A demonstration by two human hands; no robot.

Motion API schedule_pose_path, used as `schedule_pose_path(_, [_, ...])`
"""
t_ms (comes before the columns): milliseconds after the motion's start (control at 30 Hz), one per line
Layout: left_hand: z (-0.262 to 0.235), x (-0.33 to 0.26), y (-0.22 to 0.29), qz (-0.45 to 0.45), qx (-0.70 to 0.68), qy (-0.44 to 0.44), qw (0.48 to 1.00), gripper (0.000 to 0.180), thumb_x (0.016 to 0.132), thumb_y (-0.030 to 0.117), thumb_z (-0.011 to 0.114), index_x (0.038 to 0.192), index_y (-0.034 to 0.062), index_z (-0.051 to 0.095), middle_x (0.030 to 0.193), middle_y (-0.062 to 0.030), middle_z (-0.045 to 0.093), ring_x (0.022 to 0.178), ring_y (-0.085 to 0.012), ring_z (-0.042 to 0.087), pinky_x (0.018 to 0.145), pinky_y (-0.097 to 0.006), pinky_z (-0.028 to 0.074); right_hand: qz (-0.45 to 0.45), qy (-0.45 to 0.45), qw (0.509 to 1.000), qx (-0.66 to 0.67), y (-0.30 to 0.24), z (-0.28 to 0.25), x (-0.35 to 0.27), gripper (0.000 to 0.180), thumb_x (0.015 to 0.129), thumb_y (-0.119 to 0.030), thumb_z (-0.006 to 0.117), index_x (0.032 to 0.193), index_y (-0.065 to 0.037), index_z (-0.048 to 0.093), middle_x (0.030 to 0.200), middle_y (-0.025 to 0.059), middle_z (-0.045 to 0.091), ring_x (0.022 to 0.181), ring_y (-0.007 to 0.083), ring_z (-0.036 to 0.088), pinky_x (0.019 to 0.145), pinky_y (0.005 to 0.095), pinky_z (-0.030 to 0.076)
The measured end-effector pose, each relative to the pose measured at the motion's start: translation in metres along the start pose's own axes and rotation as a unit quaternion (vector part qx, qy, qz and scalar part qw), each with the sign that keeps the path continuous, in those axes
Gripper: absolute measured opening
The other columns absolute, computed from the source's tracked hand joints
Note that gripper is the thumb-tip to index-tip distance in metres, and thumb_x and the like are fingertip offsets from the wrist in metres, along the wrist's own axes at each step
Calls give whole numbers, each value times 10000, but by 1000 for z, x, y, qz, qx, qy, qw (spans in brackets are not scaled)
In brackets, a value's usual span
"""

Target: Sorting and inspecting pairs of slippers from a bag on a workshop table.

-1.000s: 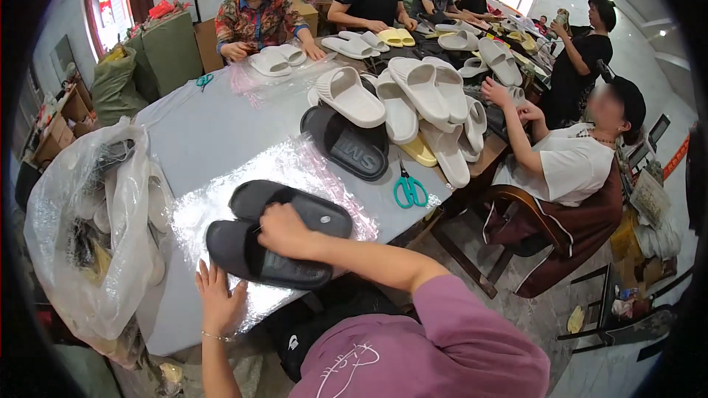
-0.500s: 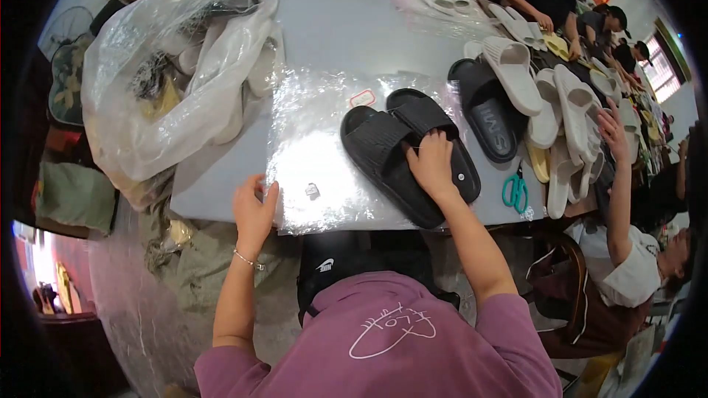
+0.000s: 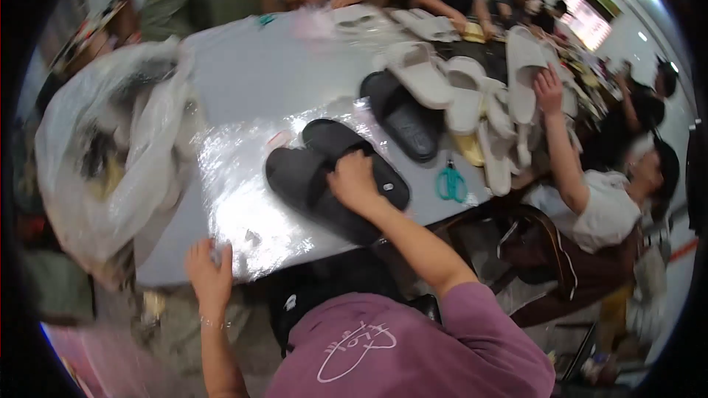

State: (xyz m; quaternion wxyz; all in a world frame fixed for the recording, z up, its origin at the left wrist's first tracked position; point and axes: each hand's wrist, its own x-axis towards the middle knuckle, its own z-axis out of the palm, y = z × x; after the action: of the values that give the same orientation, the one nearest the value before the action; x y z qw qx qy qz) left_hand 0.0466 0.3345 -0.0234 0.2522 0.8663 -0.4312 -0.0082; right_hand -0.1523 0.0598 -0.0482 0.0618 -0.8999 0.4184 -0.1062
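Observation:
A pair of black slide slippers (image 3: 299, 177) lies side by side on a clear plastic bag (image 3: 228, 214) at the table's front. My right hand (image 3: 355, 183) grips the pair where the straps meet, its fingertips hidden inside them. At the table's front edge, beside the bag's near left corner, my left hand (image 3: 209, 273) has thumb and fingers apart, with no slipper in it. A small pale packet (image 3: 252, 237) shows on the bag between my hands.
Teal scissors (image 3: 450, 183) lie right of the pair. Another black slipper (image 3: 404, 121) and a heap of white slippers (image 3: 464, 92) are beyond. A large bulging plastic sack (image 3: 110, 147) stands left. At right, a co-worker's hand (image 3: 548, 91) touches a white slipper (image 3: 522, 66).
The whole view has swung, so the table sits further left and lower. My right hand stays on the black slippers. The co-worker's hand at right has reached a white slipper, now raised.

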Motion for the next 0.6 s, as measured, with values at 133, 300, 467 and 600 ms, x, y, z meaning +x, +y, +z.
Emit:
schedule_pose_path(133, [3, -7, 2, 67, 9, -35, 997, 470, 793, 352, 679, 1136, 38, 610, 1043, -154, 527, 1040, -320, 475, 951, -443, 316, -21, 100, 994, 36, 7, 5, 0, 387, 811, -252, 625, 1040, 57, 582, 1077, 186, 576, 1049, 344, 490, 894, 458, 373])
schedule_pose_path(300, [14, -3, 8, 230, 123, 10, 965, 573, 802, 302, 657, 1251, -18, 503, 1243, -166, 518, 1199, -316, 440, 1065, -483, 231, -33, 93, 990, 104, -16, -56, -4, 393, 823, -261, 617, 1031, 70, 576, 1081, 196, 569, 1061, 336, 491, 879, 431, 378])
schedule_pose_path(467, [22, 3, 22, 203, 91, -27, 975, 545, 728, 151, 699, 1207, -36, 519, 1209, -182, 557, 1127, -323, 506, 1038, -462, 311, -145, 160, 970, 108, -58, -63, -18, 389, 823, -296, 623, 964, 66, 609, 1061, 197, 575, 1055, 336, 495, 861, 425, 383])
schedule_pose_path(600, [24, 4, 18, 237, 133, -17, 962, 448, 760, 90, 631, 1177, -42, 535, 1156, -186, 588, 1070, -318, 548, 997, -452, 370, -80, 35, 994, 71, -36, -14, -19, 395, 818, -319, 631, 961, 49, 617, 1032, 178, 578, 1009, 322, 500, 836, 421, 391])
